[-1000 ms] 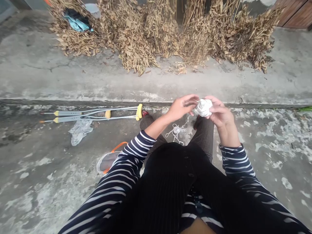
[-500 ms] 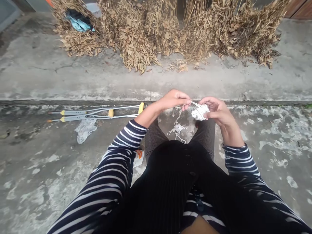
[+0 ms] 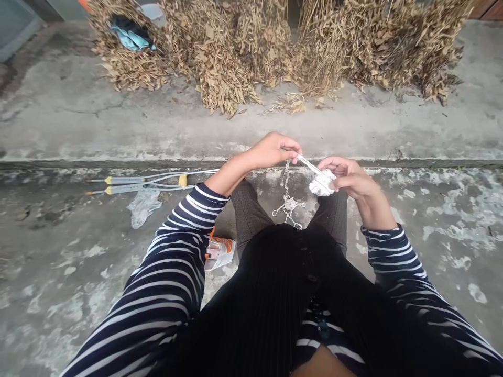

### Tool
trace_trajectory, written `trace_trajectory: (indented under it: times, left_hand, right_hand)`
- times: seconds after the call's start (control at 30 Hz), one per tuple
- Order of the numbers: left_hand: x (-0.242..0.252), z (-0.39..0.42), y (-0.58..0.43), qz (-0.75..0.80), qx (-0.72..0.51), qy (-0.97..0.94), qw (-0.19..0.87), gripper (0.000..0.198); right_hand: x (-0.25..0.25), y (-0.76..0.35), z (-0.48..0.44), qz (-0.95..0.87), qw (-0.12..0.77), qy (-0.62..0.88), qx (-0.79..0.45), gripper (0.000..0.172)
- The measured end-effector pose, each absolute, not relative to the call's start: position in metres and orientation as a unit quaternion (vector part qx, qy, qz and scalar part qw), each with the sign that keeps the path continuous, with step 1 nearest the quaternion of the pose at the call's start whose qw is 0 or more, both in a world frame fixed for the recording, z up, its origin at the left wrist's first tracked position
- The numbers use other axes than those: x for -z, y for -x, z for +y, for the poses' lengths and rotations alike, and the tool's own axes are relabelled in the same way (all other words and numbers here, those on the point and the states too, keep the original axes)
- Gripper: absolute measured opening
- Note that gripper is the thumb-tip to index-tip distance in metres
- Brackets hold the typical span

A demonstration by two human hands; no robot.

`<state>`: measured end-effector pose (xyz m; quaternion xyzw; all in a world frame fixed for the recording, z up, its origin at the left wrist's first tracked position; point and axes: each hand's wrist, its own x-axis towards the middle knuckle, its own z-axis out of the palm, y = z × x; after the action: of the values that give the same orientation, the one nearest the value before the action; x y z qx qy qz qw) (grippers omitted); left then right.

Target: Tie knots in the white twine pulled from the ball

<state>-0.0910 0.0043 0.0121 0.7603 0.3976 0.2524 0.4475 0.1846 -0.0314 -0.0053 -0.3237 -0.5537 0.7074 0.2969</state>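
My right hand (image 3: 348,177) is closed round a small ball of white string (image 3: 322,184), held above my knees. My left hand (image 3: 273,149) pinches the string's free strand (image 3: 307,164), which runs taut between the two hands. From the left hand another length of string hangs down to a loose knotted tangle (image 3: 288,205) lying on the concrete between my legs. Both arms wear dark sleeves with white stripes.
A pair of crutches (image 3: 147,183) lies on the ground to the left, beside a crumpled clear plastic bag (image 3: 143,206). An orange and white packet (image 3: 219,250) sits by my left leg. Bundles of dry leafy stalks (image 3: 251,47) line the raised concrete step ahead.
My left hand has drawn away from the ball, up and to the left, pulling a strand out taut. The ball in my right hand has sunk a little.
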Motion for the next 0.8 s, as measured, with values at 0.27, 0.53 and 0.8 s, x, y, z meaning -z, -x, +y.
trace_trajectory:
  times: [0.27,0.53,0.8]
  left_hand:
    - [0.001,0.007,0.083,0.413,-0.231,-0.807,0.354,0.016]
    - [0.026,0.022,0.082,0.349,-0.18,-0.716,0.577,0.021]
    - [0.068,0.0,0.036,0.212,-0.253,-0.556,0.763,0.024]
  right_hand:
    - [0.005,-0.172,-0.035,-0.521,0.316,0.3,-0.734,0.055]
    - [-0.008,-0.173,-0.042,-0.534,0.329,0.342,-0.7,0.049]
    - [-0.011,-0.176,-0.018,-0.542,0.439,0.363,-0.618,0.043]
